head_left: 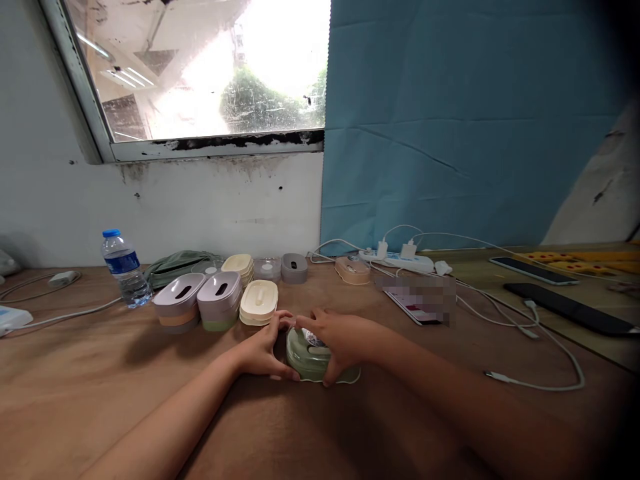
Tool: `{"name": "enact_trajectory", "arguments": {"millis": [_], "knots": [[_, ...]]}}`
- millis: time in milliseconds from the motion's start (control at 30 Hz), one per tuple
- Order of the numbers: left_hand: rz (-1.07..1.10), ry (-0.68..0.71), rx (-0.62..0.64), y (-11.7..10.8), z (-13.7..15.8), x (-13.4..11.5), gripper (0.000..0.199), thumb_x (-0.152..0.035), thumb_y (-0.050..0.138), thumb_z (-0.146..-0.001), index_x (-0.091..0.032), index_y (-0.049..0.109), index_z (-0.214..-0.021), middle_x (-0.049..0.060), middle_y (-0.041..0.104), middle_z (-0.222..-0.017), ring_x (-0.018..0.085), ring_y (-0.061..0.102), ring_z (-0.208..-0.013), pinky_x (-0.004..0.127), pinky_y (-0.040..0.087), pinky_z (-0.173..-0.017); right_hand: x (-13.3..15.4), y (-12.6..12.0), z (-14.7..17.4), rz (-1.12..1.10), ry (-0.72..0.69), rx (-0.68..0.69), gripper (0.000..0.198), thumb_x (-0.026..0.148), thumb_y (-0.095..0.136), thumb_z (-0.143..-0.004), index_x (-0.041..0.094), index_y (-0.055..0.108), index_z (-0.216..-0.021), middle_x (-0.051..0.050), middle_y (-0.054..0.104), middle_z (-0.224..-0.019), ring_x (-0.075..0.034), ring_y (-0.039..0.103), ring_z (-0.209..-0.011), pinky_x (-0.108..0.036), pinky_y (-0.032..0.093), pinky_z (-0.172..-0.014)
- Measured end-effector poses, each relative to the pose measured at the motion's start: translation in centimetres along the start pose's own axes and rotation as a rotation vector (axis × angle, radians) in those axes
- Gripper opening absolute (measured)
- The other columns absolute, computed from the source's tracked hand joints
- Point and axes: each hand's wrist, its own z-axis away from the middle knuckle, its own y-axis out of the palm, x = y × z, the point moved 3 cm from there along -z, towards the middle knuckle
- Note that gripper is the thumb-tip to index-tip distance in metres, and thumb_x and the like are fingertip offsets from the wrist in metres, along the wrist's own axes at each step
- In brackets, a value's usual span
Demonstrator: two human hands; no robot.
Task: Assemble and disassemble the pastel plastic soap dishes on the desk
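A low green plastic container (300,355) with a clear, shiny upper part lies on the brown table in front of me. My left hand (267,348) curves round its left end, thumb at the near edge and fingers at the far side. From the right, my right hand (337,339) grips across it, thumb on the near side and fingers over the back. Part of the top is hidden under the right hand. Just beyond my left fingers stands a stack of cream lids (259,301).
Left of the cream stack are two lilac boxes, one with an orange band (177,303) and one with a green band (219,300). Behind them are a water bottle (125,270), a green pouch (180,265) and a grey box (294,268). A peach box (353,270), power strip (400,260), phones and cables lie right.
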Motion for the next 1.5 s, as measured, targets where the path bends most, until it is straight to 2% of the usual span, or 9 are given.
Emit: {"name": "enact_trajectory", "arguments": {"millis": [167, 333, 500, 600, 700, 800, 967, 1167, 1500], "knots": [[0.005, -0.003, 0.014, 0.0, 0.0, -0.2, 0.097, -0.037, 0.075, -0.050, -0.020, 0.014, -0.124, 0.011, 0.040, -0.123, 0.024, 0.034, -0.119, 0.037, 0.026, -0.100, -0.6, -0.3, -0.2, -0.110, -0.057, 0.026, 0.093, 0.042, 0.070, -0.040, 0.021, 0.031, -0.122, -0.010, 0.051, -0.106, -0.028, 0.055, -0.090, -0.033, 0.044, -0.070], [-0.046, 0.014, 0.012, -0.1, 0.0, -0.3, 0.090, -0.039, 0.073, -0.053, -0.020, 0.020, -0.123, 0.011, 0.033, -0.128, 0.024, 0.032, -0.121, 0.036, 0.025, -0.101, -1.0, -1.1, 0.3, -0.192, -0.016, 0.180, 0.100, 0.038, 0.072, -0.037, 0.017, 0.027, -0.124, -0.011, 0.050, -0.115, -0.028, 0.052, -0.098, -0.029, 0.044, -0.074], [-0.076, 0.019, 0.028, 0.0, 0.1, -0.5, 0.084, -0.041, 0.070, -0.057, -0.020, 0.023, -0.123, 0.012, 0.030, -0.129, 0.023, 0.033, -0.120, 0.035, 0.027, -0.101, -3.9, -1.1, 0.4, -0.181, 0.256, 0.222, 0.112, 0.043, 0.072, -0.036, 0.021, 0.017, -0.131, -0.014, 0.050, -0.118, -0.032, 0.053, -0.098, -0.035, 0.044, -0.075], [-0.089, 0.004, 0.041, 0.0, 0.1, -0.6, 0.079, -0.042, 0.069, -0.059, -0.020, 0.027, -0.122, 0.012, 0.034, -0.127, 0.023, 0.034, -0.120, 0.036, 0.027, -0.100, -6.9, -0.6, -0.5, -0.177, 0.518, 0.062, 0.106, 0.047, 0.072, -0.038, 0.021, 0.026, -0.129, -0.016, 0.052, -0.114, -0.036, 0.055, -0.094, -0.041, 0.044, -0.073], [-0.091, 0.008, 0.034, 0.0, 0.0, -0.4, 0.078, -0.042, 0.068, -0.059, -0.020, 0.028, -0.121, 0.013, 0.037, -0.125, 0.023, 0.034, -0.120, 0.037, 0.026, -0.100, -9.4, 0.2, -1.7, -0.181, 0.649, -0.195, 0.088, 0.056, 0.061, -0.051, 0.016, 0.034, -0.125, -0.022, 0.032, -0.130, -0.038, 0.052, -0.099, -0.044, 0.042, -0.076], [-0.074, 0.014, 0.034, 0.0, 0.0, -0.2, 0.078, -0.042, 0.068, -0.059, -0.020, 0.025, -0.121, 0.012, 0.040, -0.124, 0.022, 0.035, -0.119, 0.037, 0.026, -0.100, -10.9, 1.1, -2.6, -0.168, 0.643, -0.361, 0.082, 0.059, 0.048, -0.063, 0.012, 0.026, -0.127, -0.023, 0.023, -0.133, -0.038, 0.041, -0.111, -0.046, 0.037, -0.083], [-0.050, 0.014, 0.040, 0.1, 0.0, -0.1, 0.079, -0.041, 0.068, -0.060, -0.022, 0.021, -0.121, 0.011, 0.042, -0.122, 0.021, 0.036, -0.117, 0.037, 0.027, -0.099, -12.5, 1.8, -2.7, -0.195, 0.492, -0.509, 0.090, 0.049, 0.064, -0.052, 0.020, 0.024, -0.128, -0.015, 0.037, -0.126, -0.032, 0.038, -0.115, -0.042, 0.034, -0.088], [-0.053, 0.030, 0.040, 0.2, -0.1, -0.2, 0.077, -0.041, 0.067, -0.062, -0.022, 0.021, -0.120, 0.011, 0.043, -0.121, 0.020, 0.038, -0.116, 0.036, 0.028, -0.098, -13.8, 1.8, -2.5, -0.224, 0.403, -0.714, 0.078, 0.046, 0.065, -0.052, 0.019, 0.035, -0.119, -0.011, 0.045, -0.120, -0.029, 0.042, -0.110, -0.037, 0.034, -0.089], [-0.052, 0.026, 0.010, 0.0, -0.1, -0.6, 0.072, -0.041, 0.068, -0.059, -0.020, 0.030, -0.116, 0.010, 0.045, -0.117, 0.021, 0.041, -0.112, 0.036, 0.032, -0.095, -17.5, -1.6, -3.3, -0.200, 0.623, -1.133, 0.063, 0.041, 0.057, -0.064, 0.015, 0.028, -0.114, -0.016, 0.031, -0.119, -0.029, 0.028, -0.114, -0.034, 0.025, -0.093]]}}
